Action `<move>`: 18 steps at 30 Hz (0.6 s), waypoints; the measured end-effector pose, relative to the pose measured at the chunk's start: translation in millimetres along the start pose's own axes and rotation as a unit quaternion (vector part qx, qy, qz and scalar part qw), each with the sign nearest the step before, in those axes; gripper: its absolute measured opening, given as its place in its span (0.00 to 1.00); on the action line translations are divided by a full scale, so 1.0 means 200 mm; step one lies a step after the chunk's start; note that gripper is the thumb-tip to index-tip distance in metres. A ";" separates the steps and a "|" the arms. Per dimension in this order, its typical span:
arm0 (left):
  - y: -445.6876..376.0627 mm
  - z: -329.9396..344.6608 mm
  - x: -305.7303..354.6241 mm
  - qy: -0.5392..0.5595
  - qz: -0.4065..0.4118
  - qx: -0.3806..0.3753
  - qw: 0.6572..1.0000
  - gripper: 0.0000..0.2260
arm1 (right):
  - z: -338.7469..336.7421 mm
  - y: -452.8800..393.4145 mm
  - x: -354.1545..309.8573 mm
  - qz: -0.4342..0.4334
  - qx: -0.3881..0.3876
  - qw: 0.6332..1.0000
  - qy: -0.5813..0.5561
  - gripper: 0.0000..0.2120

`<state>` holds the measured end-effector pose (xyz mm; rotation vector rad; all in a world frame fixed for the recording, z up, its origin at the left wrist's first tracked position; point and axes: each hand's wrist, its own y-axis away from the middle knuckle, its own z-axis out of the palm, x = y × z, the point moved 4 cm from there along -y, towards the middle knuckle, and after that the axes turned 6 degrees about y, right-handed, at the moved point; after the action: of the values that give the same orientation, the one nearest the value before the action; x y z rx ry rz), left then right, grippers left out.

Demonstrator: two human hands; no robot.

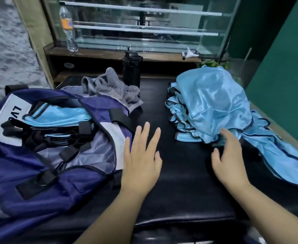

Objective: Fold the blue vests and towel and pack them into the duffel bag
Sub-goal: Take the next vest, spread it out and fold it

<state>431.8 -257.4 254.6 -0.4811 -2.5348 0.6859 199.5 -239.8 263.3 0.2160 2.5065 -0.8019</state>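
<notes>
A black padded desk (pixel 178 173) carries everything. On its left lies the navy duffel bag (pixel 53 166), unzipped and gaping, its black straps (pixel 39 136) tangled across the opening. Inside, at the far end of the opening, sits a folded blue vest (pixel 56 115), and darker folded layers show beneath the straps. A white patch with black letters is sewn on the bag's far left end.

On the desk's right side is a heap of blue vests (pixel 213 106), shiny and crumpled, with dark trim along their edges; one vest (pixel 282 155) trails out toward the near right edge.

The grey towel (pixel 109 88) lies bunched behind the bag, partly resting on the bag's far rim.

The left hand (pixel 141 155) hovers palm down just beside the bag's right end, its fingers (pixel 145 134) straight and spread, holding nothing. The right hand (pixel 229 155) reaches toward the heap, its fingers (pixel 226 133) loosely extended with the tips touching the lower edge of the heap; no grip on the cloth shows.

A black bottle (pixel 131 69) stands upright at the desk's back edge, just right of the towel. A clear water bottle (pixel 68 27) with an orange label stands on a wooden shelf (pixel 109 53) behind, in front of a glass case (pixel 144 23).
</notes>
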 end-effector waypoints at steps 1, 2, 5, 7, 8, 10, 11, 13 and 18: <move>-0.01 0.01 -0.01 -0.012 -0.010 -0.017 1.000 0.29 | -0.01 -0.01 0.05 0.029 0.016 0.999 0.006 0.24; -0.02 0.03 -0.01 -0.021 -0.020 -0.036 0.999 0.27 | -0.01 -0.03 0.07 0.046 0.031 0.998 0.013 0.24; -0.03 0.05 -0.01 -0.037 -0.037 -0.072 0.996 0.26 | 0.02 -0.09 0.07 0.062 0.064 0.995 0.044 0.25; -0.03 0.07 -0.01 -0.048 -0.039 -0.083 0.995 0.26 | 0.02 -0.13 0.06 0.064 0.102 0.991 0.053 0.25; -0.03 0.07 -0.02 -0.049 -0.040 -0.085 0.994 0.26 | 0.02 -0.15 0.06 0.060 0.111 0.991 0.050 0.25; -0.03 0.07 -0.02 -0.045 -0.043 -0.088 0.994 0.26 | 0.04 -0.20 0.07 0.058 0.104 0.992 0.044 0.26; -0.03 0.07 -0.02 -0.043 -0.044 -0.089 0.994 0.26 | 0.05 -0.22 0.07 0.065 0.096 0.992 0.047 0.28; -0.03 0.07 -0.02 -0.033 -0.049 -0.089 0.994 0.27 | 0.06 -0.24 0.09 0.095 0.089 0.989 0.068 0.30; -0.03 0.07 -0.03 -0.003 -0.065 -0.088 0.994 0.30 | 0.03 -0.25 0.13 0.188 0.099 0.972 0.098 0.29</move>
<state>428.5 -269.5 244.8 -0.3699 -2.6179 0.4182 165.2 -283.4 270.7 0.8482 2.4467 -0.9040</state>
